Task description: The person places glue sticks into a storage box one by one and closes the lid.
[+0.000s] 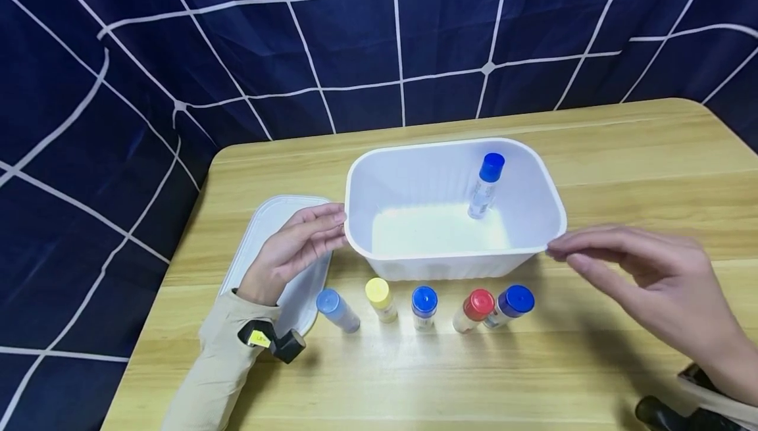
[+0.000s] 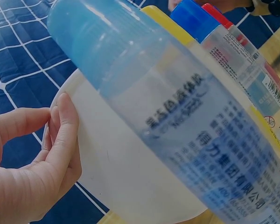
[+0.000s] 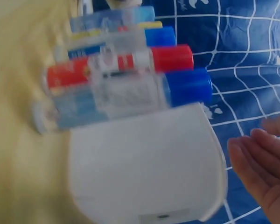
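- The white bin (image 1: 456,268) sits on the wooden table (image 1: 651,174), between both hands.
- A blue-capped bottle (image 1: 485,189) stands inside it, toward the right end.
- The left hand (image 1: 296,247) touches the bin's left end at the rim, fingers lightly bent and close together; whether thumb and fingers pinch the rim, one cannot tell.
- The right hand (image 1: 657,276) is at the bin's near right corner, fingertips at the rim, fingers together and gently extended, thumb slightly apart beneath them.
- In front of the bin five bottles stand in a row, left to right: light-blue-capped (image 1: 339,311), yellow-capped (image 1: 381,301), middle blue-capped (image 1: 424,308), red-capped (image 1: 474,311) and dark-blue-capped (image 1: 509,306); the last two are closest together.
- A white lid (image 1: 269,215) lies flat left of the bin, partly under the left forearm.
- Dark blue cloth (image 1: 355,36) with white lines hangs behind the table.
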The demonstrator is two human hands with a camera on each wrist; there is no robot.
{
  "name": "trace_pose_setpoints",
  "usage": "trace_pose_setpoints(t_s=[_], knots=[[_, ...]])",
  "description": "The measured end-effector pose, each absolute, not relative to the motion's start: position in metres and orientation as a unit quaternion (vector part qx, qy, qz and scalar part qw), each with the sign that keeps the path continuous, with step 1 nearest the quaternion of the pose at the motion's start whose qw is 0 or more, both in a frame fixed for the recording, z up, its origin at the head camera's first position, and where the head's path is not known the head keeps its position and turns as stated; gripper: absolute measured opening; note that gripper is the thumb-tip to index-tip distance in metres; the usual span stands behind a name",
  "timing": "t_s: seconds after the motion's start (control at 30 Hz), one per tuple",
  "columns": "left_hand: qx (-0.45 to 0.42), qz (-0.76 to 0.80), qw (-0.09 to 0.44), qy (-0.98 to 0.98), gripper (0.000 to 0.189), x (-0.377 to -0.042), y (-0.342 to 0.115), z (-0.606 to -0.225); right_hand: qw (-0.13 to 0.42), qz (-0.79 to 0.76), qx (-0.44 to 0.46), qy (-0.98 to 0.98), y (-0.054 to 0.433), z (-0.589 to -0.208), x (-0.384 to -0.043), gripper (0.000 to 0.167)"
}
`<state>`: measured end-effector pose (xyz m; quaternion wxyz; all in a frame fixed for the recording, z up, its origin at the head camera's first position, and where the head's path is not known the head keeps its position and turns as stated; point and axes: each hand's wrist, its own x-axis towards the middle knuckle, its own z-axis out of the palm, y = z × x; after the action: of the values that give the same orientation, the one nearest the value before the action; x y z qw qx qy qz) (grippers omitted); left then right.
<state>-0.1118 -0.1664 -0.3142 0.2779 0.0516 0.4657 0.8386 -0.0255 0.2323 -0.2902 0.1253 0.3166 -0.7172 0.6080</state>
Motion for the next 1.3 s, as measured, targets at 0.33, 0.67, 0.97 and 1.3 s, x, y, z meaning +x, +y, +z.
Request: trace_pose_setpoints(t_s=[0.33,0.67,0.97,1.3], knots=[[0.046,0.841,0.281,0.459,0.018,-0.113,-0.166,-0.317,0.044,0.481,0.329,-0.811,0.225,-0.311,-0.021,0.053],[0.052,0.845,0.297,0.441,0.014,-0.115,-0.166,-0.317,0.048,0.429,0.359,-0.828,0.222,-0.316,-0.023,0.059],[0.054,0.847,0.3,0.436,0.014,-0.115,-0.169,-0.317,0.038,0.434,0.355,-0.827,0.215,-0.318,-0.024,0.054],[0.069,0.848,0.321,0.417,0.015,-0.114,-0.169,-0.317,0.05,0.433,0.368,-0.821,0.212,-0.318,-0.025,0.055]])
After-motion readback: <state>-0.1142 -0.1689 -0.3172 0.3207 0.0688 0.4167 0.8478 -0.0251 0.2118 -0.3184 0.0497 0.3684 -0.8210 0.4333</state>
